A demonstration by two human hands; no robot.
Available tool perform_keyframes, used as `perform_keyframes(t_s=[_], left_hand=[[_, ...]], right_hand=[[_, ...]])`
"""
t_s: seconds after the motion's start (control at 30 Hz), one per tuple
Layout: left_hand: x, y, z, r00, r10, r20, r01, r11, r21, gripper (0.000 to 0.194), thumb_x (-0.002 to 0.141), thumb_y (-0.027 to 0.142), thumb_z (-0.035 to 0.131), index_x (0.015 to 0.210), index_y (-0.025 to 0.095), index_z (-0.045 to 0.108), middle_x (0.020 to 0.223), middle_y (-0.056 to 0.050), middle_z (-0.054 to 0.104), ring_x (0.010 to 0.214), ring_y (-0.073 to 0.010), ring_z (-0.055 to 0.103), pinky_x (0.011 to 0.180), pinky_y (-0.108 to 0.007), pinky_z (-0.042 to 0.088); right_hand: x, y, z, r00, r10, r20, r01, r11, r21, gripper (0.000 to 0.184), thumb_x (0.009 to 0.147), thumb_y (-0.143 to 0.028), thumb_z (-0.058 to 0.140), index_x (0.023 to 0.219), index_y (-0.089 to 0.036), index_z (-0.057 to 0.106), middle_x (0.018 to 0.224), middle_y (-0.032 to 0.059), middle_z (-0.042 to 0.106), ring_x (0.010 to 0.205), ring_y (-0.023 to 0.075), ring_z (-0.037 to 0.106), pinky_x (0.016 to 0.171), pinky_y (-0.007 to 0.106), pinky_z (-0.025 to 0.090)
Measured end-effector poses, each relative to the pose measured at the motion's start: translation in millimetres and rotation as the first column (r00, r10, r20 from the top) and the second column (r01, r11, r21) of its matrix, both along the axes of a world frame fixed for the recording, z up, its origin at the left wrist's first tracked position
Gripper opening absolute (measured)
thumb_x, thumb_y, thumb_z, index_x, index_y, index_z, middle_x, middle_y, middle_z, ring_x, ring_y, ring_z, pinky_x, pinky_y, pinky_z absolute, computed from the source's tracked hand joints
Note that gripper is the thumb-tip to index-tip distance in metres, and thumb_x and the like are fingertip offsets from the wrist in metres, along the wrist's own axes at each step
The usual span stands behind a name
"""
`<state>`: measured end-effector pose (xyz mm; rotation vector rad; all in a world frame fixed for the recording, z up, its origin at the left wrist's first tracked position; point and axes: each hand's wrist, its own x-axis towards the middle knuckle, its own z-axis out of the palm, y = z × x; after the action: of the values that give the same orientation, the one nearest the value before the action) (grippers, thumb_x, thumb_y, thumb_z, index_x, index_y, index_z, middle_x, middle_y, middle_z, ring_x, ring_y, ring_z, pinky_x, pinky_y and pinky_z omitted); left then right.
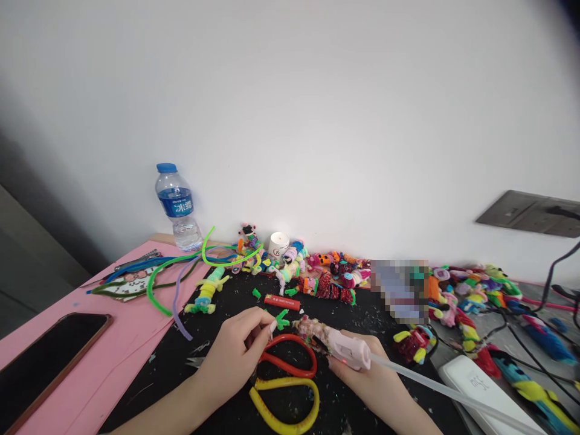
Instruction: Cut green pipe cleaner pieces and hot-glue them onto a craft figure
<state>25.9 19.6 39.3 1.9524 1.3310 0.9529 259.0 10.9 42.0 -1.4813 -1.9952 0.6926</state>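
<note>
Above the desk [131,338], the left hand's [240,344] fingertips pinch a green fuzzy piece [283,320]; the right hand [369,368] grasps a glue gun [347,348]. Colourful fuzzy figures [324,287] crowd the far edge, narrowing room ahead.

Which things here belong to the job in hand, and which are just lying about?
Part of the job:
- left hand, pinching a small fuzzy green piece
- right hand, holding the pink glue gun
- clear glue stick in its back

Apparently just lying about:
- water bottle
- phone
- paper cup
</note>
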Motion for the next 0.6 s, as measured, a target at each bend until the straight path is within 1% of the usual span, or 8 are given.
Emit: perform_keyframes(t_s=[0.13, 0.33, 0.47, 0.6], left_hand=[[0.4, 0.8, -0.1, 1.0, -0.016, -0.006, 0.016, 1.0, -0.01, 0.019, 0.087, 0.022, 0.04, 0.074, 0.019, 0.053, 0.066, 0.001, 0.051, 0.057, -0.0132, 0.046, 0.055, -0.022, 0.035], [0.1, 0.5, -2.3, 0.998, -0.06, -0.035, 0.06, 0.998, 0.008, 0.02, 0.088, 0.021, 0.039, 0.074, 0.019, 0.054, 0.065, 0.001, 0.049, 0.057, -0.0134, 0.045, 0.055, -0.022, 0.034], [-0.6, -0.1, -4.3, 0.996, -0.078, -0.049, 0.079, 0.997, 0.019, 0.021, 0.089, 0.021, 0.038, 0.075, 0.019, 0.054, 0.065, 0.001, 0.05, 0.058, -0.0136, 0.046, 0.055, -0.023, 0.034], [-0.3, -1.6, -5.2, 0.994, -0.09, -0.058, 0.091, 0.996, 0.025, 0.021, 0.089, 0.022, 0.038, 0.076, 0.019, 0.054, 0.067, 0.001, 0.05, 0.059, -0.0137, 0.047, 0.056, -0.023, 0.034]], right_hand=[[-0.3, -2.4, 0.3, 0.999, -0.032, -0.026, 0.032, 0.999, -0.005, 0.014, 0.07, -0.025, 0.055, 0.057, -0.019, 0.054, 0.054, -0.0026, 0.051, 0.05, 0.0118, 0.048, 0.044, 0.019, 0.038], [-6.1, -3.1, 2.6, 0.996, 0.051, -0.076, -0.061, 0.99, -0.128, 0.019, 0.071, -0.021, 0.052, 0.056, -0.018, 0.041, 0.055, -0.0049, 0.042, 0.05, 0.0083, 0.038, 0.045, 0.019, 0.03], [-7.0, -3.3, 3.4, 0.997, 0.056, -0.048, -0.061, 0.99, -0.126, 0.023, 0.07, -0.021, 0.053, 0.054, -0.019, 0.036, 0.054, -0.0057, 0.037, 0.049, 0.0079, 0.034, 0.045, 0.02, 0.027], [-6.6, -4.2, 3.6, 0.997, 0.059, -0.047, -0.065, 0.991, -0.117, 0.021, 0.071, -0.022, 0.052, 0.055, -0.019, 0.038, 0.055, -0.0054, 0.038, 0.05, 0.0083, 0.036, 0.045, 0.019, 0.028]])
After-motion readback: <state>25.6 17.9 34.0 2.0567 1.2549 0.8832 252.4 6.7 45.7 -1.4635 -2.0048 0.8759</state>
